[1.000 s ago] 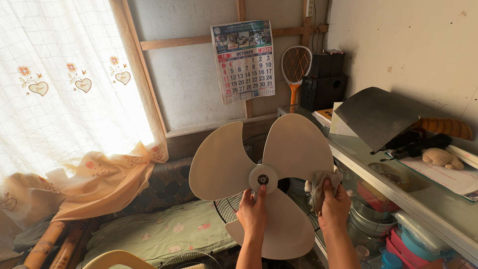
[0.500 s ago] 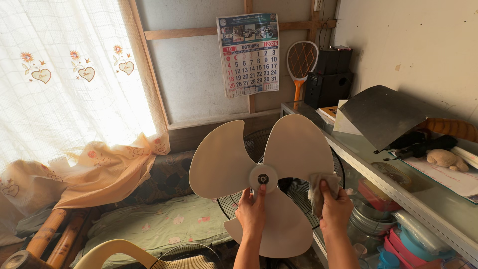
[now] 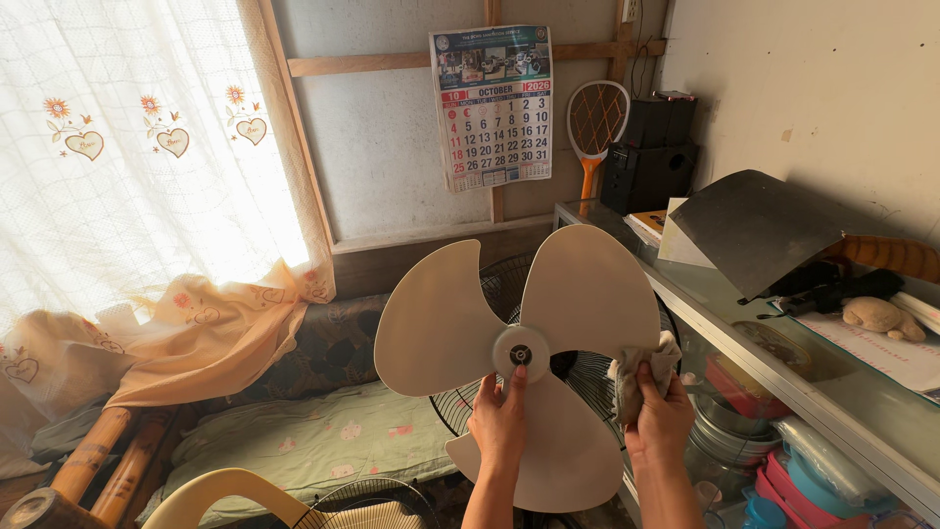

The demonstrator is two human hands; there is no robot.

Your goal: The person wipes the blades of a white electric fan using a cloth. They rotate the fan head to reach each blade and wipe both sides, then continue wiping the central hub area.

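I hold up a cream three-bladed fan propeller (image 3: 578, 294) in front of me. My left hand (image 3: 499, 421) grips it at the lower blade, thumb reaching up to the round hub (image 3: 520, 354). A crumpled grey-white cloth (image 3: 638, 370) is bunched in my right hand (image 3: 658, 419), pressed against the right edge of the upper right blade. Behind the propeller stands a black wire fan guard (image 3: 490, 392).
A glass-topped shelf (image 3: 783, 343) runs along the right wall with a dark metal sheet (image 3: 754, 230), black speakers (image 3: 646, 162), a small plush toy (image 3: 881, 315) and stacked containers (image 3: 783, 460) below. A wall calendar (image 3: 494, 106), a racket-shaped swatter (image 3: 592, 122), a curtained window (image 3: 137, 167) and cushioned bench (image 3: 304, 446) lie behind.
My right hand has shifted the cloth slightly along the right blade's edge. The view has drifted a little; the propeller stays held in the same pose.
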